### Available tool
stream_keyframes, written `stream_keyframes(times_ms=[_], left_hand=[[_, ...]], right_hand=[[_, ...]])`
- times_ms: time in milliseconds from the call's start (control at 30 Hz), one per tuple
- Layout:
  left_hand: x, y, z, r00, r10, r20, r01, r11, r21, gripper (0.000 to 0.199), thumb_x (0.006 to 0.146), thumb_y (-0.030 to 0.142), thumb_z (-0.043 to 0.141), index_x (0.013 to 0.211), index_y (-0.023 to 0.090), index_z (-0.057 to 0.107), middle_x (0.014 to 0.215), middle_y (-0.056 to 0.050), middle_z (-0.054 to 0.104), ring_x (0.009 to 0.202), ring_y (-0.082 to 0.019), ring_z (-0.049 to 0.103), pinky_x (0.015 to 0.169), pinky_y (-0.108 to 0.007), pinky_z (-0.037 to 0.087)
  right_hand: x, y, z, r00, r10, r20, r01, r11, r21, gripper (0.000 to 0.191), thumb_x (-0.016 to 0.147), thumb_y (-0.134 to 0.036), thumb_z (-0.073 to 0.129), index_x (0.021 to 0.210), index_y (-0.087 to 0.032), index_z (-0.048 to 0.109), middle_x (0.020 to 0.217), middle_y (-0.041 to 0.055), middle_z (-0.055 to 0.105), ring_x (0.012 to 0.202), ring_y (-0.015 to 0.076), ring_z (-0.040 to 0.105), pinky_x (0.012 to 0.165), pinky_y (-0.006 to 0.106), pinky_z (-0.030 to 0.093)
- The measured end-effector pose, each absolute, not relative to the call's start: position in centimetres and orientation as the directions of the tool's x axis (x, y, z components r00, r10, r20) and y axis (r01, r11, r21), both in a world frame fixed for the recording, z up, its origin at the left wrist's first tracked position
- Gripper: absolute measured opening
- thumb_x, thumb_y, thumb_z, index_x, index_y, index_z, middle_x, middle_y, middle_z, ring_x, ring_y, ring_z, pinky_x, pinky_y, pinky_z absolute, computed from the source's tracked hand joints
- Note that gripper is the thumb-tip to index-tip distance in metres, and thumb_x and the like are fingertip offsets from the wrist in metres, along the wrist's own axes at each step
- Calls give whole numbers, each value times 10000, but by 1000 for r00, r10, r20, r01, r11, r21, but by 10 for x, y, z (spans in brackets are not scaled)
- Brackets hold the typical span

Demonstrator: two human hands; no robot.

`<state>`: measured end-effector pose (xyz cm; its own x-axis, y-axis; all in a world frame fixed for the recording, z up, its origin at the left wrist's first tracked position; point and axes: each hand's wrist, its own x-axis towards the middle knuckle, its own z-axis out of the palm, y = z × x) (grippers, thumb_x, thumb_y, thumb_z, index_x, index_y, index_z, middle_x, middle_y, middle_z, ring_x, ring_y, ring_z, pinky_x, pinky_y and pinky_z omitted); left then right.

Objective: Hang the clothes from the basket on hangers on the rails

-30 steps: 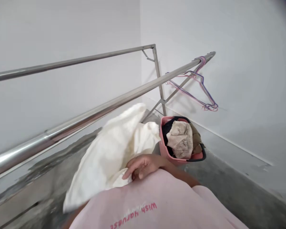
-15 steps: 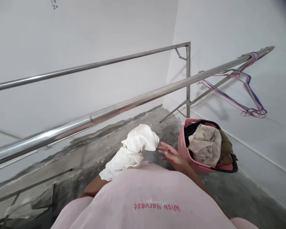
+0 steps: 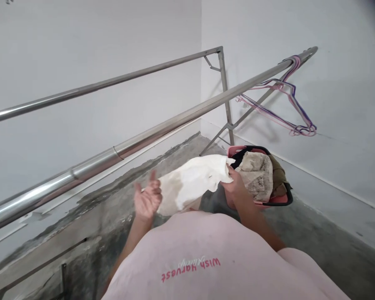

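A white cloth (image 3: 198, 177) with a beige area at its left end stretches sideways in front of my waist. My right hand (image 3: 236, 185) pinches its right end between thumb and fingers, just in front of the basket. Beside the cloth's left end, my left hand (image 3: 148, 199) has its palm turned up and its fingers spread. Whether that hand touches the cloth I cannot tell. The cloth's exact kind is not clear.
A pink basket (image 3: 229, 196) with a dark rim stands on the floor at right, holding a stained beige cloth (image 3: 256, 173) and dark and olive cloths. Metal rails (image 3: 187, 116) of a drying rack cross in front. Several pink and purple hangers (image 3: 295, 106) hang at its right end.
The bunched white cloth has been spread out to the right. My right hand has taken hold of its end. My left hand, earlier covered by the cloth, now shows with fingers apart.
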<state>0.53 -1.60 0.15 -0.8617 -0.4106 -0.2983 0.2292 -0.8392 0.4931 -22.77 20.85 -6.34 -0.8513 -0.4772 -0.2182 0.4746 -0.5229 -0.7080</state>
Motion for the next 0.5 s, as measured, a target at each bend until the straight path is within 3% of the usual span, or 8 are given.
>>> stream_keyframes(times_ms=[67,133,200,267,333,400,500], left_hand=[[12,-34,-4,-797,-582,-162,525,-800,291,649,995,572,100,1251,185,553,844,-15,584,675,-48,551,651,-172,475],[17,-45,-15,-715,-655,-243,600,-754,267,613,1004,536,142,1129,140,593,815,-35,597,711,-80,585,701,-226,501],[18,-43,-29,-725,-558,-404,418,-822,387,522,1012,456,208,1037,122,609,807,-63,618,712,-117,611,695,-273,510],[15,-31,-40,-797,-349,-493,63,-860,506,386,994,378,336,1036,113,613,854,-86,636,751,-153,635,711,-301,510],[8,-14,-48,-855,-165,-492,-235,-722,650,336,938,378,499,1127,117,592,968,-108,637,822,-176,640,743,-306,503],[-2,0,-52,-878,-125,-461,-361,-460,811,525,867,425,616,1297,147,500,1165,-140,586,952,-197,621,799,-309,488],[-17,7,-55,-903,-292,-314,-311,-56,949,944,762,426,724,1507,188,197,1427,-191,377,1175,-249,516,874,-334,464]], right_hand=[[-235,216,-61,-862,-444,-243,481,-569,-667,354,731,-339,716,1050,-252,589,1014,-6,699,964,195,657,820,359,553],[-231,217,-59,-837,-479,-265,526,-572,-629,383,720,-294,729,1069,-239,582,995,7,703,968,214,661,812,376,558],[-219,211,-57,-783,-555,-283,594,-529,-606,412,700,-243,741,1078,-230,578,966,22,705,971,229,662,800,387,558],[-206,201,-51,-722,-627,-293,651,-472,-594,457,684,-208,746,1106,-230,572,958,32,703,975,237,660,794,389,553],[-193,193,-40,-674,-686,-273,678,-429,-596,503,682,-190,736,1153,-233,565,973,42,697,978,237,654,798,386,544],[-180,188,-27,-622,-752,-217,681,-384,-623,512,702,-201,716,1190,-229,564,992,55,689,977,234,648,803,378,532],[-162,184,-14,-545,-828,-133,633,-302,-712,460,755,-273,682,1199,-212,579,987,73,679,954,224,641,795,360,517]])
